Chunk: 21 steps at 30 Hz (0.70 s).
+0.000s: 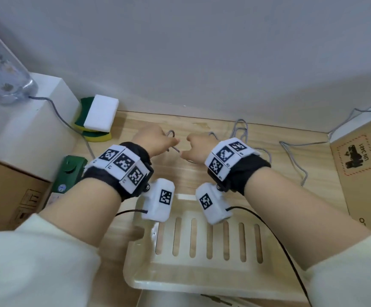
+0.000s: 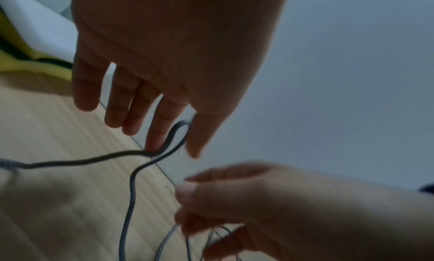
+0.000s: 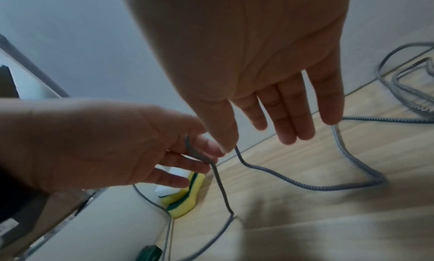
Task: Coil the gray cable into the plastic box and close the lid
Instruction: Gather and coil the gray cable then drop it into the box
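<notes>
A gray braided cable (image 1: 291, 151) sprawls in loose loops over the wooden table (image 1: 257, 182), trailing onto the white box at left and up the right side. My left hand (image 1: 155, 140) pinches a bend of the cable (image 2: 175, 135) between thumb and index finger; the other fingers (image 2: 117, 105) hang straight. My right hand (image 1: 200, 147) is close beside it, thumb on the cable (image 3: 281, 181), with several strands hanging from its grip in the left wrist view. The translucent plastic box (image 1: 180, 284), slotted face up, lies near the front edge under my wrists.
Yellow-green sponges with a white foam block (image 1: 96, 117) lie at back left beside a white box (image 1: 36, 120) carrying a clear bottle (image 1: 0, 69). A green object (image 1: 69, 171) and cardboard boxes (image 1: 9, 191) (image 1: 362, 169) flank the table. A gray wall stands behind.
</notes>
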Motion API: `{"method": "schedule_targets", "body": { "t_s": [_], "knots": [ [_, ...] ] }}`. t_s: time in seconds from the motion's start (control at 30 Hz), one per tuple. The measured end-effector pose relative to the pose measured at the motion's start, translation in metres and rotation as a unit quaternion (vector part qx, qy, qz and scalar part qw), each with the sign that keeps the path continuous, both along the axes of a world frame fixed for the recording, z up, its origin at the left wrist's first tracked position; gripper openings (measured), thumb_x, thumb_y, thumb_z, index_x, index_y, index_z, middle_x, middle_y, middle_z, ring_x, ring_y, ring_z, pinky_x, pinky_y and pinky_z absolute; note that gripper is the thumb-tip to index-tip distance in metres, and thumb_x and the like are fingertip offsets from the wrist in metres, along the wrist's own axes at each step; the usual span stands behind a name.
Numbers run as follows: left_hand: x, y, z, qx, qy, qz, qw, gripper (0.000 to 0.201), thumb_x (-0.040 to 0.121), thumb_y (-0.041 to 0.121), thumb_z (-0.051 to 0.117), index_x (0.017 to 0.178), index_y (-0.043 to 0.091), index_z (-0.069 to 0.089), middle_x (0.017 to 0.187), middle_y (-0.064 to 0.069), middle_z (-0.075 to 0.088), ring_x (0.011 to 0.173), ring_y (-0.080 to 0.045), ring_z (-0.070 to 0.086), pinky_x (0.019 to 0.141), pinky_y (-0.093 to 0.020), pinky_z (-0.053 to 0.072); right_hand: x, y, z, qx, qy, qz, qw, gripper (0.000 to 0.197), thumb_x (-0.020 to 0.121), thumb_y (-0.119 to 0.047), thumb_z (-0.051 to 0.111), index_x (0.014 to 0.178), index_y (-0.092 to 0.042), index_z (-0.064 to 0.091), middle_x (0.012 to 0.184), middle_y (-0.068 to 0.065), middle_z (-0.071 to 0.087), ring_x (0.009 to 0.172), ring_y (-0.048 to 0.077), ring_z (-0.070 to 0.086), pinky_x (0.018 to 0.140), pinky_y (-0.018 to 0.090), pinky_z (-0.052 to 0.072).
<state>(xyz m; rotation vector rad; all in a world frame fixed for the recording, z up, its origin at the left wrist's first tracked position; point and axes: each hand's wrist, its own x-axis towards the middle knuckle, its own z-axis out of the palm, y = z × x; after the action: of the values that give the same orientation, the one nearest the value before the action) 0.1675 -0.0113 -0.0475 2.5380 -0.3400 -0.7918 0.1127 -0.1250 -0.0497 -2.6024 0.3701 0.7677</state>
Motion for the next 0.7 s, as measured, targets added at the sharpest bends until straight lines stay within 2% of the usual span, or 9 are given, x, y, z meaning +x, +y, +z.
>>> {"method": "schedule_targets", "body": {
  "t_s": [0.07, 0.17, 0.23, 0.3, 0.37, 0.47, 0.57, 0.63, 0.7],
  "knots": [
    [0.004, -0.003, -0.004, -0.006, -0.009, -0.010, 1.000, 0.025, 0.088, 0.026, 0.048, 0.080, 0.011, 0.067, 0.076, -0.006, 0.061, 0.078, -0.024, 0.055, 0.066, -0.030, 0.040, 0.008, 0.003, -0.010, 0.008, -0.015, -0.013, 1.000, 0.055, 0.089, -0.028, 0.052, 0.136, -0.006, 0.034, 0.135, 0.015, 0.049, 0.118, 0.031, 0.053, 0.086, 0.035, 0.042],
    [0.009, 0.002, -0.005, -0.102, -0.025, -0.016, 0.994, 0.027, 0.091, 0.017, 0.042, 0.089, 0.012, 0.069, 0.099, -0.010, 0.070, 0.090, -0.024, 0.057, 0.084, -0.032, 0.044, 0.015, 0.005, -0.019, 0.106, -0.085, -0.030, 0.990, 0.056, 0.086, -0.021, 0.056, 0.136, -0.010, 0.035, 0.136, 0.014, 0.046, 0.122, 0.030, 0.049, 0.100, 0.039, 0.041],
    [0.009, 0.008, 0.003, -0.184, -0.007, -0.038, 0.982, 0.027, 0.093, 0.016, 0.040, 0.093, 0.012, 0.067, 0.094, -0.008, 0.070, 0.085, -0.017, 0.056, 0.082, -0.028, 0.042, 0.016, 0.003, -0.023, 0.150, -0.113, -0.027, 0.982, 0.045, 0.086, -0.017, 0.056, 0.129, -0.010, 0.043, 0.122, 0.006, 0.051, 0.113, 0.023, 0.051, 0.099, 0.036, 0.042],
    [0.008, 0.015, 0.016, -0.282, 0.029, -0.042, 0.958, 0.028, 0.095, 0.015, 0.037, 0.088, 0.015, 0.063, 0.076, -0.006, 0.066, 0.073, -0.008, 0.059, 0.077, -0.019, 0.044, 0.015, 0.000, -0.025, 0.143, -0.101, -0.028, 0.984, 0.025, 0.089, -0.018, 0.050, 0.115, -0.014, 0.050, 0.107, -0.001, 0.049, 0.100, 0.017, 0.048, 0.090, 0.028, 0.040],
    [0.008, 0.023, 0.028, -0.346, 0.017, -0.019, 0.938, 0.027, 0.097, 0.020, 0.033, 0.091, 0.014, 0.059, 0.064, -0.003, 0.058, 0.056, -0.001, 0.054, 0.065, -0.012, 0.044, 0.012, -0.004, -0.027, 0.132, -0.078, -0.034, 0.988, 0.006, 0.092, -0.021, 0.046, 0.094, -0.018, 0.051, 0.100, 0.002, 0.056, 0.095, 0.020, 0.051, 0.084, 0.030, 0.039],
    [0.011, 0.031, 0.033, -0.390, -0.061, 0.031, 0.918, 0.027, 0.097, 0.028, 0.034, 0.095, 0.013, 0.057, 0.059, -0.001, 0.048, 0.047, -0.001, 0.045, 0.054, -0.010, 0.039, 0.008, -0.009, -0.030, 0.156, -0.070, -0.058, 0.984, 0.025, 0.097, -0.024, 0.038, 0.078, -0.019, 0.054, 0.087, 0.002, 0.070, 0.086, 0.019, 0.058, 0.084, 0.031, 0.042],
    [0.011, 0.032, 0.033, -0.439, -0.059, 0.075, 0.894, 0.015, 0.094, 0.027, 0.044, 0.090, 0.019, 0.056, 0.064, 0.002, 0.047, 0.052, -0.002, 0.044, 0.054, -0.010, 0.040, 0.004, -0.004, -0.025, 0.188, -0.106, -0.095, 0.972, 0.037, 0.098, -0.029, 0.031, 0.066, -0.027, 0.049, 0.058, -0.007, 0.057, 0.067, 0.017, 0.055, 0.072, 0.030, 0.042],
    [0.008, 0.028, 0.028, -0.450, -0.034, 0.093, 0.888, 0.003, 0.090, 0.024, 0.051, 0.089, 0.022, 0.053, 0.075, 0.004, 0.050, 0.064, -0.005, 0.048, 0.060, -0.013, 0.043, 0.002, 0.004, -0.018, 0.202, -0.147, -0.103, 0.963, 0.038, 0.097, -0.031, 0.031, 0.063, -0.027, 0.047, 0.050, -0.006, 0.052, 0.075, 0.032, 0.065, 0.081, 0.037, 0.049],
    [0.008, 0.022, 0.019, -0.425, -0.006, 0.116, 0.898, 0.011, 0.087, 0.025, 0.056, 0.095, 0.022, 0.050, 0.091, 0.003, 0.053, 0.080, -0.008, 0.051, 0.074, -0.021, 0.044, -0.002, 0.012, -0.008, 0.210, -0.175, -0.095, 0.957, 0.037, 0.097, -0.030, 0.032, 0.061, -0.027, 0.045, 0.047, -0.006, 0.049, 0.081, 0.037, 0.067, 0.086, 0.042, 0.050]
  ]
}}
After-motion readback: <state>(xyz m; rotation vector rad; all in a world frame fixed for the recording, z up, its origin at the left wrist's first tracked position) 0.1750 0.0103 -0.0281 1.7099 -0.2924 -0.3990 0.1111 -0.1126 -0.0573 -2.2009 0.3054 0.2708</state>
